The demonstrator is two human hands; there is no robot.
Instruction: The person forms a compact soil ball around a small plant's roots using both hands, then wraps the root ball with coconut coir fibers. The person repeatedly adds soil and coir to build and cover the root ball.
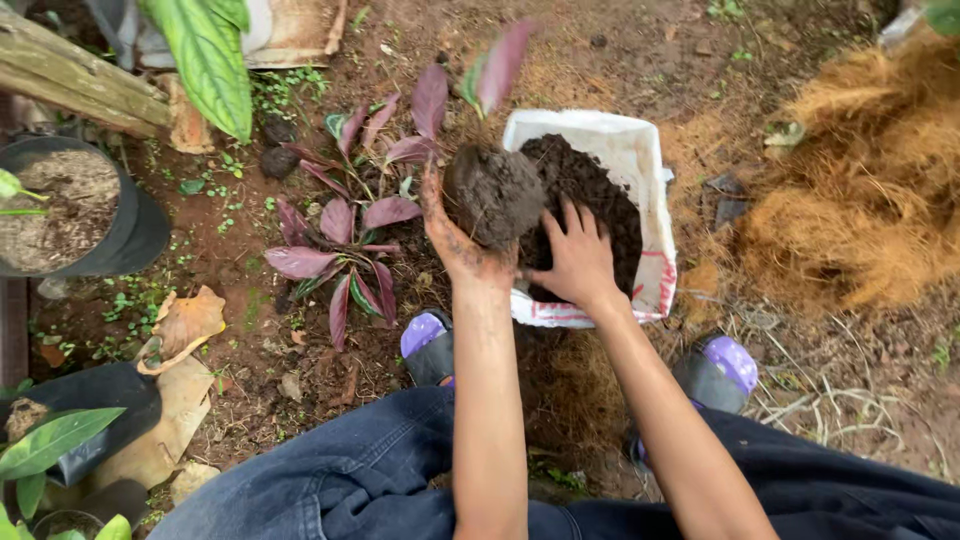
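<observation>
Dark blue trousers [340, 480] across the near edge, knees spread, with two purple sandals [425, 335] planted on the bare brown ground [250, 330] just beyond. Rising from between the knees, two bare forearms reaching away toward a white sack [640, 150] at centre. Sack open at the top, sides folded down, filled with dark, crumbly soil [590, 190].

Left hand [455, 240], smeared with dirt, cupped under and clamped on a clod of soil [492, 195], a rounded grey-brown lump, rough and matted, held just above the sack's left rim. Right hand [580, 260] spread flat, fingers apart, pressed on the soil inside the sack, just right of the clod. Hands close together but not touching.

Left of the sack, a low plant with purple-red leaves [340, 240] rooted in the ground, some leaves just beside the clod. Far left, a black pot [140, 225] holding pale, dry soil and a thin green shoot. Near left, another black pot [100, 390] lying beside dry brown leaves [185, 325], with green foliage [50, 440] at the corner. Large green leaf [205, 55] hanging over the far left. Right of the sack, a heap of tan coconut fibre [860, 190] piled on the ground.
</observation>
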